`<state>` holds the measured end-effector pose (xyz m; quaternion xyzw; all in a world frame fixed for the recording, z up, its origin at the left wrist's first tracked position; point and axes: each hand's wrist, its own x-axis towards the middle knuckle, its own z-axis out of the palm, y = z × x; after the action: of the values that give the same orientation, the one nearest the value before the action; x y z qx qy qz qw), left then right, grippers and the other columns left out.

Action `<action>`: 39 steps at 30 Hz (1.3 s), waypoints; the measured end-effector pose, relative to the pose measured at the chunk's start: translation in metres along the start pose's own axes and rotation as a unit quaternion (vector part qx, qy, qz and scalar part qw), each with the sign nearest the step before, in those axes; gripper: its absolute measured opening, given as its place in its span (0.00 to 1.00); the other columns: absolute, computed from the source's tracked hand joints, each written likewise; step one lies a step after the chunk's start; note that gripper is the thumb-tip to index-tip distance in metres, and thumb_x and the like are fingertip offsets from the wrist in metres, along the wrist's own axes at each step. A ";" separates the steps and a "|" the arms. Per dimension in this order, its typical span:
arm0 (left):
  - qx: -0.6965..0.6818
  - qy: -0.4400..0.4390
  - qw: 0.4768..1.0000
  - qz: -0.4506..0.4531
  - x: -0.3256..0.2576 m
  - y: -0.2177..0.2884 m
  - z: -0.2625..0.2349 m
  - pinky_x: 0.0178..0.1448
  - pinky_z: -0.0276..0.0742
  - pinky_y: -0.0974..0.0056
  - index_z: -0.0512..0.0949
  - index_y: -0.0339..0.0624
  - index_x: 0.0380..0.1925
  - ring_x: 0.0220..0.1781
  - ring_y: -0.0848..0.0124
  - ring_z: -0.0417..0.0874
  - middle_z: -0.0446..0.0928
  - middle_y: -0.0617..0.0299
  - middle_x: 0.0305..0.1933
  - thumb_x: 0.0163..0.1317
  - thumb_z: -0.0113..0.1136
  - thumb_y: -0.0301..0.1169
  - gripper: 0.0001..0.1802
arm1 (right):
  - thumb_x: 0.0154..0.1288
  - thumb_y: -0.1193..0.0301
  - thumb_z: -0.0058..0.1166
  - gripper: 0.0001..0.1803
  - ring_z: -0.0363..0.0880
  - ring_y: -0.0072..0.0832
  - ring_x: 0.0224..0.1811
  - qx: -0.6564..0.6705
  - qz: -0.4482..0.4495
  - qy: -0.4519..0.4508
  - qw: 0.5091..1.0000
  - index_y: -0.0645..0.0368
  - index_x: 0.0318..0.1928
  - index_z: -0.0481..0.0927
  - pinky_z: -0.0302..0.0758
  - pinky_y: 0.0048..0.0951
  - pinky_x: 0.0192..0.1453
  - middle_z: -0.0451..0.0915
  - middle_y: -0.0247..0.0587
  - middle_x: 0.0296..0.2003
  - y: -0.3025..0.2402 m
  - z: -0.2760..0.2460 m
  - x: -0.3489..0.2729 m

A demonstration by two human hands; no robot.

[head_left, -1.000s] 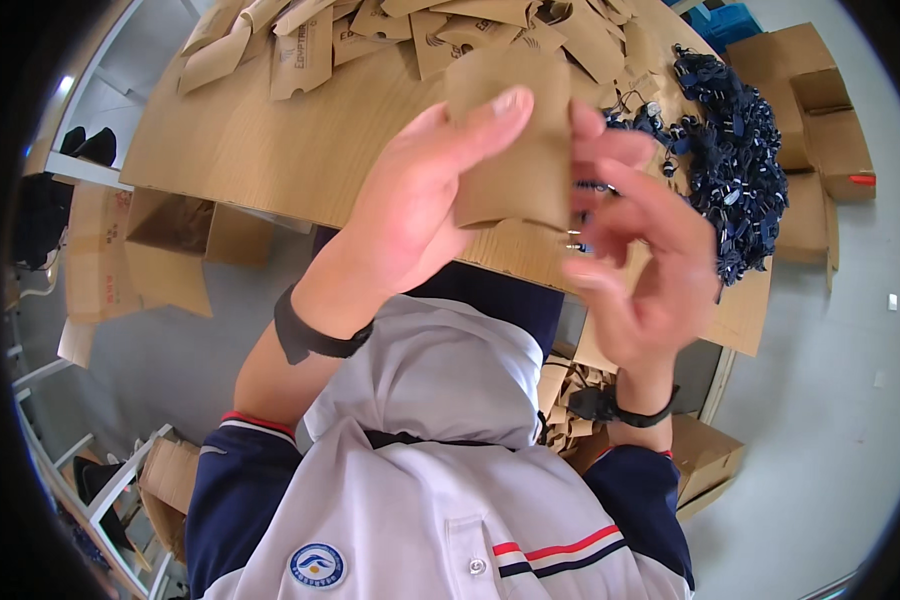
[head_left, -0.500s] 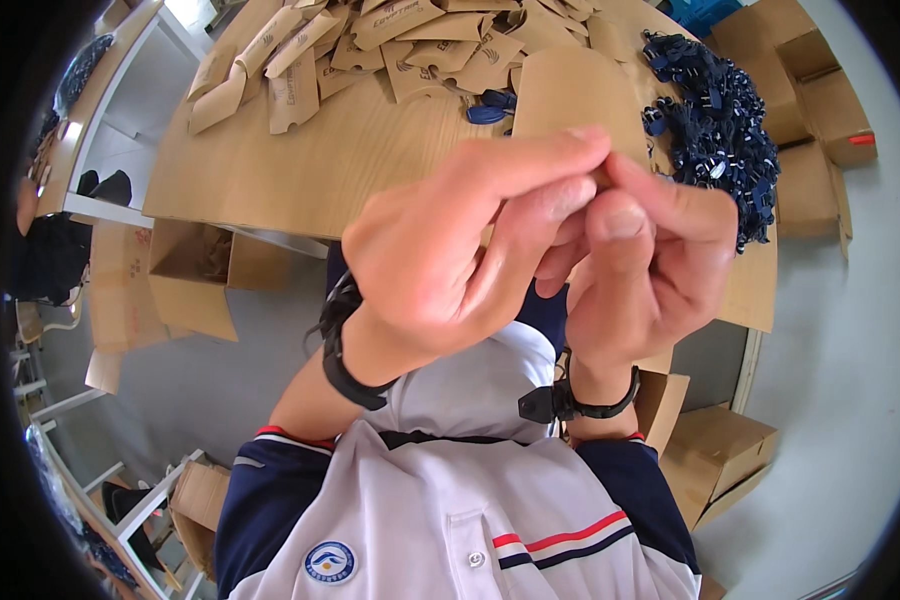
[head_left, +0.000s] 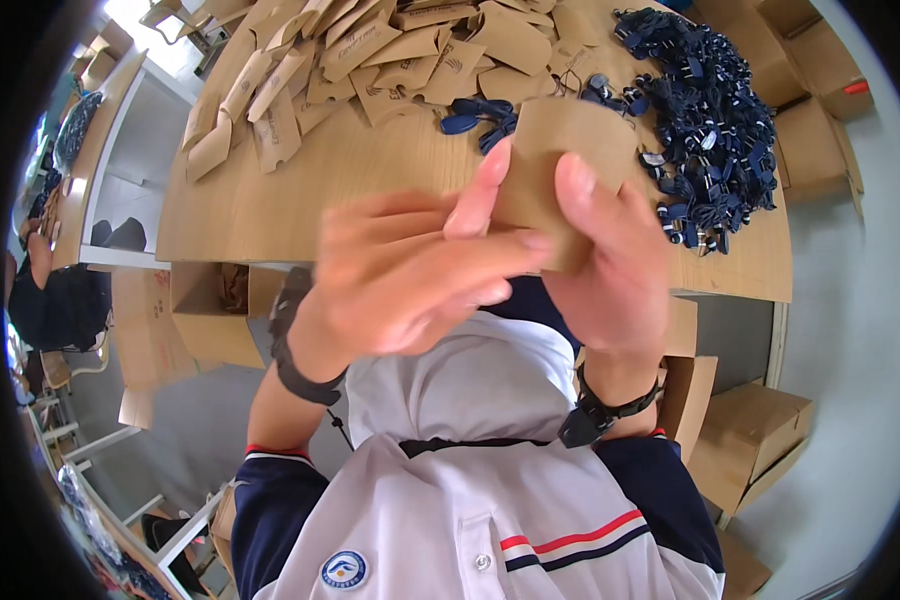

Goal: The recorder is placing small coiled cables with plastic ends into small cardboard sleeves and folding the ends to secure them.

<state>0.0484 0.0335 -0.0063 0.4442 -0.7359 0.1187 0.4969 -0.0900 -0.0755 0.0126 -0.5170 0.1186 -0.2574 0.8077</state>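
A brown cardboard pillow box [head_left: 562,140] is held up in front of my body, above the near edge of the table. My right hand [head_left: 618,265] grips its right side, with the thumb on the face towards me and the other fingers mostly hidden behind. My left hand [head_left: 395,265] is at the box's lower left, somewhat blurred. Its fingers are apart and stretched out. One fingertip points up along the left edge, and another lies against the lower face. What is inside the box cannot be seen.
On the wooden table [head_left: 260,215], similar brown boxes [head_left: 370,50] lie heaped at the far left. A large pile of dark blue corded items [head_left: 715,120] covers the right side; a smaller blue bundle [head_left: 475,115] lies behind my hands. Open cartons [head_left: 215,325] stand below the table.
Before, both hands pinched together at the near end of the box. Now my left fingers have spread and shifted left, while my right hand holds the box by its side, lower down.
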 end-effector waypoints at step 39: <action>-0.093 0.080 0.981 -0.150 0.003 -0.012 0.029 0.66 0.62 0.54 0.63 0.44 0.57 0.67 0.61 0.71 0.68 0.47 0.66 0.52 0.67 0.30 0.33 | 0.65 0.77 0.55 0.23 0.77 0.26 0.50 -0.188 -0.029 -0.050 0.980 0.63 0.60 0.70 0.75 0.26 0.51 0.77 0.42 0.50 0.005 -0.023 -0.025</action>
<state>0.0392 0.0071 -0.0203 0.4906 -0.6263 0.0089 0.6058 -0.1202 -0.0777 -0.0040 -0.6751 0.1098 -0.2275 0.6931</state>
